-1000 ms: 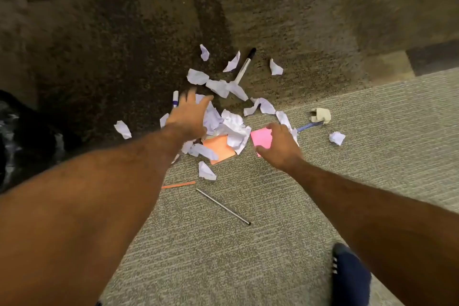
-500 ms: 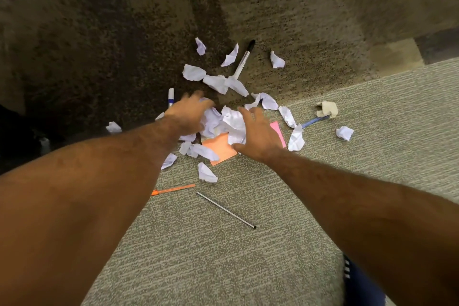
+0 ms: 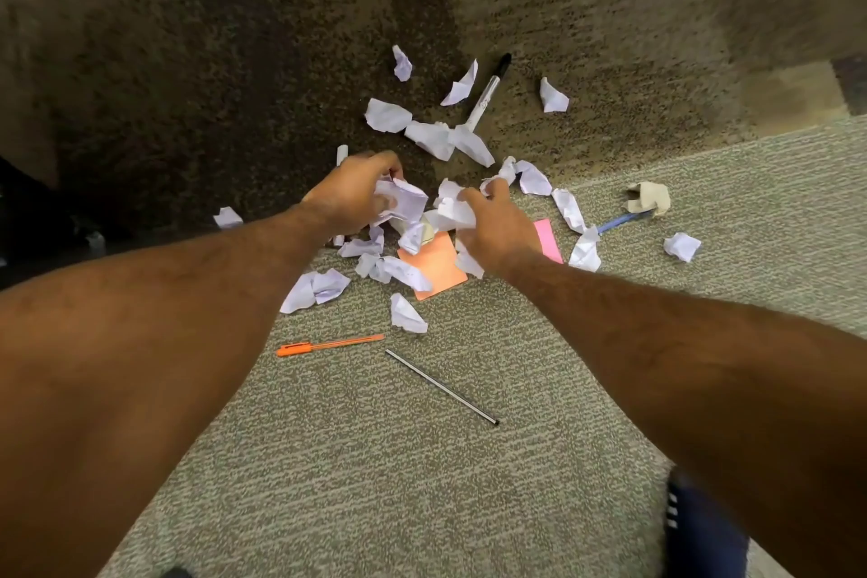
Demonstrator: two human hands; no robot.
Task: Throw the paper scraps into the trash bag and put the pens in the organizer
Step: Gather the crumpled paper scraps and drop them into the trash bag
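**Both hands gather crumpled paper from the carpet**

The left hand [image 3: 349, 197] is curled around a bunch of crumpled white paper scraps [image 3: 403, 202], fingers bent over the top and thumb pressed into the wad. The right hand [image 3: 497, 230] closes its fingers on a second clump of crumpled white paper [image 3: 452, 209] just beside the first; the two hands are near each other over the middle of the pile.

Beneath them lie a flat orange sticky note [image 3: 434, 268] and a pink sticky note [image 3: 548, 239], the pink one partly hidden by the right wrist. More loose white scraps [image 3: 408, 319] are scattered around on the grey woven carpet [image 3: 422, 483] and on the darker brown speckled carpet [image 3: 234, 61] beyond it.

A clear-barrelled pen with a black cap [image 3: 488, 92] lies tilted on the brown carpet, its lower end under a scrap. An orange pen [image 3: 328, 345] and a thin dark metal-looking stick pen [image 3: 441, 387] lie apart on the grey carpet, nearer the person. A blue pen [image 3: 619, 221] lies to the right, touching a crumpled beige paper lump [image 3: 650, 197]. A white pen end [image 3: 341, 153] shows just behind the left hand.

A dark blue sock with white stripes [image 3: 699, 530] sits at the lower right.
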